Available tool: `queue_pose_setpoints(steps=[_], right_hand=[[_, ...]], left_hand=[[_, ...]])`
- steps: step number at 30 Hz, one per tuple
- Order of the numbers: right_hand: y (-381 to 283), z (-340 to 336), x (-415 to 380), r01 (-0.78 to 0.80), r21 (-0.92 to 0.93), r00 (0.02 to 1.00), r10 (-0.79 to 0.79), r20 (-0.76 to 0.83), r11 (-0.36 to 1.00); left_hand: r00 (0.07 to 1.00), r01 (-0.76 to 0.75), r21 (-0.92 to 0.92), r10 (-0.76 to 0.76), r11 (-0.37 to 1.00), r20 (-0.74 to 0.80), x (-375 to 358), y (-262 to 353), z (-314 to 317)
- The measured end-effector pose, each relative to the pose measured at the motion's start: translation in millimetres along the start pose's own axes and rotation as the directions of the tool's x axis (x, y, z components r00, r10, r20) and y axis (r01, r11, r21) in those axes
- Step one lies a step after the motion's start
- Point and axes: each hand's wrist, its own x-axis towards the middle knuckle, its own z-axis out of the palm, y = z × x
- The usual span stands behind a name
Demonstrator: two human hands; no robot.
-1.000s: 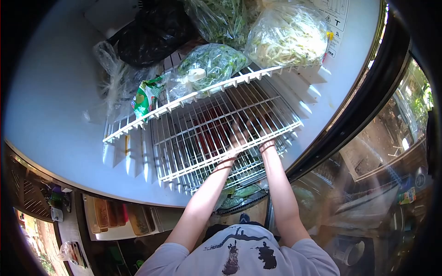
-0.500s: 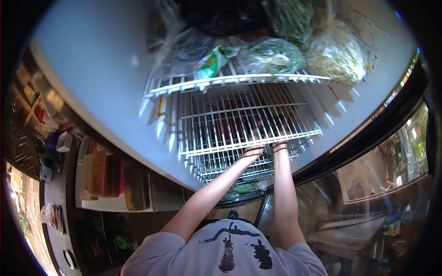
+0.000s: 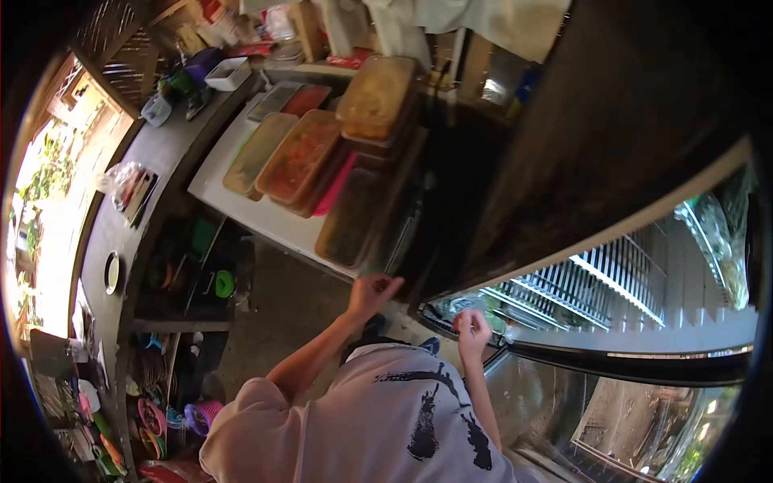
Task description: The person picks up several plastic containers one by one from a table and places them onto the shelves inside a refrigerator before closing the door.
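My left hand is in front of my body, just beyond the near edge of the white surface with the food containers. Its fingers point right, loosely bent and slightly apart, and I see nothing in it. My right hand is raised beside the open fridge, its fingers loosely curled with some gap between them and no object visible in them. Behind the right hand, bagged greens lie low in the fridge. White wire shelves show inside, with another clear bag of greens on the upper one.
Lidded plastic containers of food stand on a white surface to the left, some stacked. A dark counter runs along the far left, with a white basket on it. The glass fridge door hangs open at right.
Both hands have come out from between the fridge shelves and are back near my body. The view has turned left, bringing the food containers to the middle and the fridge to the right.
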Motion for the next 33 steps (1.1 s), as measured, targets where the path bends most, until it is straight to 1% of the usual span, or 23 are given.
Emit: queue_pose_setpoints(steps=[1,2,3,4,6,7,9,10,11,12,13,14,15,17,18,21,23,25,26,28,29,31,33], right_hand=[[2,20,2,-0.258,0.185,0.961,0.233,0.147,0.948],[4,34,6,-0.322,-0.027,0.911,0.318,0.263,0.946],[7,52,12,-0.322,-0.03,0.911,0.318,0.264,0.946],[9,70,15,-0.311,-0.03,0.899,0.305,0.315,0.95],[13,105,22,-0.306,-0.039,0.883,0.298,0.363,0.951],[15,122,27,-0.235,-0.083,0.89,0.249,0.381,0.968],[7,155,41,-0.159,-0.132,0.897,0.199,0.395,0.978],[-1,171,47,-0.202,-0.137,0.886,0.24,0.396,0.97],[-5,185,52,-0.246,-0.141,0.873,0.282,0.399,0.959],[-6,198,57,-0.251,-0.144,0.872,0.288,0.397,0.957],[-6,210,62,-0.35,-0.121,0.845,0.369,0.387,0.929],[-4,218,64,-0.447,-0.098,0.81,0.449,0.378,0.889],[5,224,65,-0.449,-0.099,0.809,0.451,0.377,0.888],[20,235,66,-0.344,-0.24,0.86,0.407,0.307,0.908],[25,238,64,-0.346,-0.237,0.86,0.408,0.306,0.908],[29,245,63,-0.374,-0.212,0.868,0.421,0.263,0.903],[22,245,63,-0.36,-0.17,0.881,0.394,0.261,0.917],[9,242,62,-0.393,-0.112,0.874,0.408,0.265,0.913],[-3,240,62,-0.421,-0.052,0.866,0.419,0.273,0.905],[-18,237,62,-0.409,-0.012,0.883,0.399,0.247,0.913],[-21,236,63,-0.392,0.028,0.898,0.376,0.227,0.919],[-22,232,63,-0.422,0.096,0.889,0.391,0.238,0.901],[-22,226,65,-0.45,0.163,0.879,0.403,0.253,0.878]], left_hand=[[1.0,0.012,0.0,-0.012,1.0,-0.007,1,-19,-14],[0.972,-0.023,-0.051,0.01,0.998,-0.235,3,-39,-26],[0.893,-0.076,-0.091,0.027,0.993,-0.45,7,-47,-41],[0.894,-0.072,-0.094,0.023,0.993,-0.448,11,-55,-52],[0.775,-0.134,-0.063,0.065,0.989,-0.628,20,-60,-75],[0.78,-0.131,-0.069,0.06,0.989,-0.623,25,-65,-84],[0.709,-0.015,0.207,0.156,0.978,-0.688,40,-69,-98],[0.65,-0.03,0.374,0.303,0.927,-0.697,45,-64,-103],[0.655,-0.028,0.371,0.297,0.928,-0.695,51,-78,-104],[0.745,-0.051,0.152,0.14,0.987,-0.652,60,-101,-103],[0.824,-0.046,-0.074,-0.004,0.996,-0.567,66,-117,-105],[0.854,-0.002,0.002,0.003,1.0,-0.52,69,-122,-107],[0.856,-0.001,0.001,0.001,1.0,-0.517,69,-117,-110],[0.909,0.062,-0.19,-0.134,0.98,-0.395,69,-111,-112],[0.902,0.008,-0.159,-0.076,0.987,-0.426,68,-111,-111],[0.934,0.044,-0.216,-0.118,0.975,-0.339,73,-119,-113],[0.937,-0.021,-0.216,-0.056,0.976,-0.345,74,-119,-113],[0.956,0.1,-0.35,-0.188,0.931,-0.225,71,-112,-117],[0.958,0.099,-0.349,-0.184,0.932,-0.218,71,-108,-116],[0.965,0.04,-0.519,-0.167,0.854,-0.2,69,-103,-111],[0.968,0.036,-0.518,-0.158,0.855,-0.194,68,-103,-112],[0.978,0.155,-0.524,-0.205,0.838,-0.039,65,-103,-117],[0.987,0.113,-0.555,-0.156,0.824,-0.031,65,-104,-115]])
